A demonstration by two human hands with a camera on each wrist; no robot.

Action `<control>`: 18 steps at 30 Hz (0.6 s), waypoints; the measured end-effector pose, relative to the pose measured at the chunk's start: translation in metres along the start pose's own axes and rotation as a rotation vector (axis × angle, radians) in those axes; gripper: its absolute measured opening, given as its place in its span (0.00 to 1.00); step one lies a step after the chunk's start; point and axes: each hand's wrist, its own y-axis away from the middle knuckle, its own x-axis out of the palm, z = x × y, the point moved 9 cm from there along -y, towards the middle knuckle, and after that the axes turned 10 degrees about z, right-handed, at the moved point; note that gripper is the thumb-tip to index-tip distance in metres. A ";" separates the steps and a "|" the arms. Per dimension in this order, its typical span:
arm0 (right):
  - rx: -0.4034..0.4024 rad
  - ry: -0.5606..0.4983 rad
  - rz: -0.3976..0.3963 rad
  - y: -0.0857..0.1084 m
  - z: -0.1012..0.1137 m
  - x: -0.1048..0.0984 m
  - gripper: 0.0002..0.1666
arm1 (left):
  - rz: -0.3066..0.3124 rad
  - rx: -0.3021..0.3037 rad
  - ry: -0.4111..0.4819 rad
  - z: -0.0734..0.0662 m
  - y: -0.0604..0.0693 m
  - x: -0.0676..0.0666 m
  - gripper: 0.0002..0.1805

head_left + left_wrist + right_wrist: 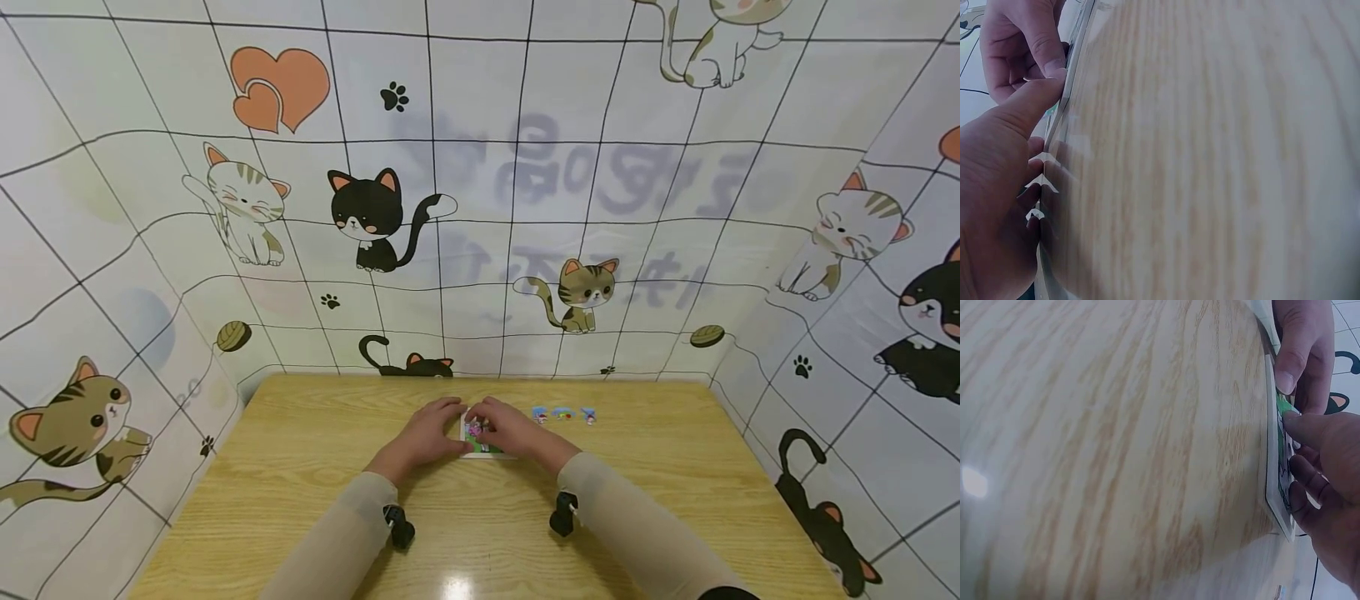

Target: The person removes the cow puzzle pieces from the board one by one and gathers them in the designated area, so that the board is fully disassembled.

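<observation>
A small jigsaw puzzle board (468, 434) with a white frame and a green and pink picture lies flat near the back of the table. My left hand (428, 431) grips its left side, the thumb on the near edge and the fingers along the left. Over the picture, my right hand (514, 429) has its thumb and fingertips bent down, pinching what looks like a puzzle piece mostly hidden by the fingers. In the right wrist view, the right fingers (1310, 477) touch the picture, close to the left thumb (1285, 381).
Three loose puzzle pieces lie in a row right of the board: one piece (539, 414), a middle piece (563, 413) and another piece (588, 415). The wooden table (480, 517) meets a cat-patterned cloth wall (480, 300) behind and at both sides.
</observation>
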 end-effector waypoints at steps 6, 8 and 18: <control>0.006 0.007 -0.002 0.000 -0.001 -0.001 0.20 | 0.001 0.001 0.004 -0.002 0.001 -0.001 0.45; 0.009 0.011 -0.002 -0.001 -0.002 -0.001 0.20 | 0.003 0.001 0.005 -0.002 0.002 -0.001 0.45; -0.003 0.074 -0.012 0.000 0.000 -0.002 0.17 | 0.013 0.004 0.009 -0.003 0.002 0.000 0.46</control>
